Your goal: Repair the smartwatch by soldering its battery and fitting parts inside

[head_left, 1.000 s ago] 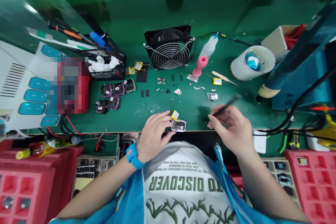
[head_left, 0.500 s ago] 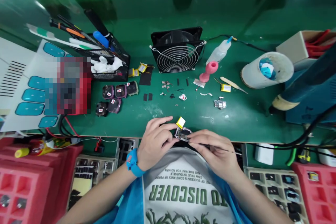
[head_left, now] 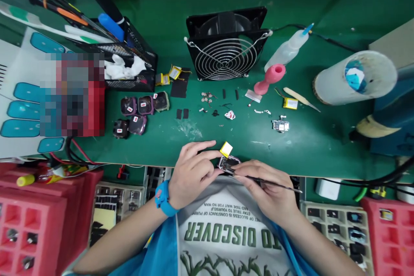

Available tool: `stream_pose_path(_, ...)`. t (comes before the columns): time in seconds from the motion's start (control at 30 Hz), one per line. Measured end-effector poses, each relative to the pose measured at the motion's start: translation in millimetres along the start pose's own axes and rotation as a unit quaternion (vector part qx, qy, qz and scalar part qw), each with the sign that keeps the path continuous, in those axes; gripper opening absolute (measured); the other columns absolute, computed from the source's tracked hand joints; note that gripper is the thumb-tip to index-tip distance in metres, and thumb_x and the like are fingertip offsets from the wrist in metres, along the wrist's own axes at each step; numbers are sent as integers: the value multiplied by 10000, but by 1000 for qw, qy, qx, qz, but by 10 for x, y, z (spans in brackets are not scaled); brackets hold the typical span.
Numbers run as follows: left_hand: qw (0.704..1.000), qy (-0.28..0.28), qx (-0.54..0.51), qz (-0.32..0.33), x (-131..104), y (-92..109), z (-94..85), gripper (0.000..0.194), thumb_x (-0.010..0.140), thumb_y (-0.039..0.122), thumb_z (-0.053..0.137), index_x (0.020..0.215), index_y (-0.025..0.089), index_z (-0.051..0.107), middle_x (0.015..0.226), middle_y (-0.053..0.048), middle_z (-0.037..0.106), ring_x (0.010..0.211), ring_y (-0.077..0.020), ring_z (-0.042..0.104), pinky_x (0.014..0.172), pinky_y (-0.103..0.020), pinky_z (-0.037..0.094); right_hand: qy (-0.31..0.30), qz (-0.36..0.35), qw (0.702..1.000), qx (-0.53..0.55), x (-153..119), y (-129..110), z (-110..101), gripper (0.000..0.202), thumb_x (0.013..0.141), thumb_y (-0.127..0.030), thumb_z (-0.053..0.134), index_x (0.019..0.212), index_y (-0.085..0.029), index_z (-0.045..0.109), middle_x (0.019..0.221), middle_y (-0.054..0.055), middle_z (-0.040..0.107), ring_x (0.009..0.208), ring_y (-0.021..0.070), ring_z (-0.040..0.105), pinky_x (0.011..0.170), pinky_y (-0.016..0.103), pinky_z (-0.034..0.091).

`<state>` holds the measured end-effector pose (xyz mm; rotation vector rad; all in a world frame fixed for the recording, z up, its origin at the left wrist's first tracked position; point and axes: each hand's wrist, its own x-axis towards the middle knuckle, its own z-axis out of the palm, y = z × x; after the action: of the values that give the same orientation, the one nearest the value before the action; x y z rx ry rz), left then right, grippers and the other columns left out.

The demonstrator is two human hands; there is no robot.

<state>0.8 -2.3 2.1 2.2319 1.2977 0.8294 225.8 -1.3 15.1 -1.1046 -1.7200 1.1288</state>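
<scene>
My left hand (head_left: 196, 172) grips the edge of a small opened device casing (head_left: 229, 162) with thumb and fingers, at the bench's front edge. Dark inner parts show inside the casing. A yellow and white battery (head_left: 226, 149) stands out from its far side, close to my left index fingertip. In my right hand (head_left: 270, 183) is a thin dark tool (head_left: 278, 184), pinched between thumb and fingers. The tool's rear end points right, while its working tip is hidden by my fingers at the casing. A blue band (head_left: 164, 198) circles my left wrist.
Several small closed devices (head_left: 146, 105) lie left of loose parts and a circuit board (head_left: 280, 124). Behind stand a fan (head_left: 226, 51), a pink holder (head_left: 268, 78), a clear bottle (head_left: 287, 51) and a white cup (head_left: 339, 82). Trays (head_left: 336, 230) sit below the bench.
The camera view has come nearer to the bench, so things look larger and shifted outward. Both hands keep nearly the same hold; the tool's rear end shows longer.
</scene>
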Motion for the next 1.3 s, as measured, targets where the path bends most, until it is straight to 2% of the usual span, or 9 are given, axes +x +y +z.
stream_pose_path(0.2,1000,1,-1,3,6,5,-3,323,958,211,749,724,201,527,1099,-15,817,1256,-254,697,1021,-477,522,4,-1,1000,5,-15,-1,-9,245,952,-81,682,1056,-285,770,946,23,822,836,198,794,730,335,688)
stream_pose_path(0.67,1000,6,5,13,8,-2,1,347,929,173,774,732,196,490,1088,-19,812,1249,-265,700,1005,-477,532,-6,-40,999,23,-21,62,1,212,940,-68,705,1058,-222,791,1029,51,818,917,182,792,825,311,665)
stream_pose_path(0.9,1000,10,0,13,18,5,-9,358,942,176,761,721,196,480,1096,-19,813,1254,-267,696,994,-474,523,4,-11,999,43,-11,16,-1,245,938,-57,690,1044,-240,813,986,51,829,885,204,799,793,335,678)
stream_pose_path(1.3,1000,11,1,14,25,6,-1,333,959,224,748,751,202,490,1098,-22,814,1258,-267,692,994,-469,519,12,-19,999,39,-26,38,21,224,935,-41,697,1018,-220,804,984,58,826,883,183,796,811,302,664)
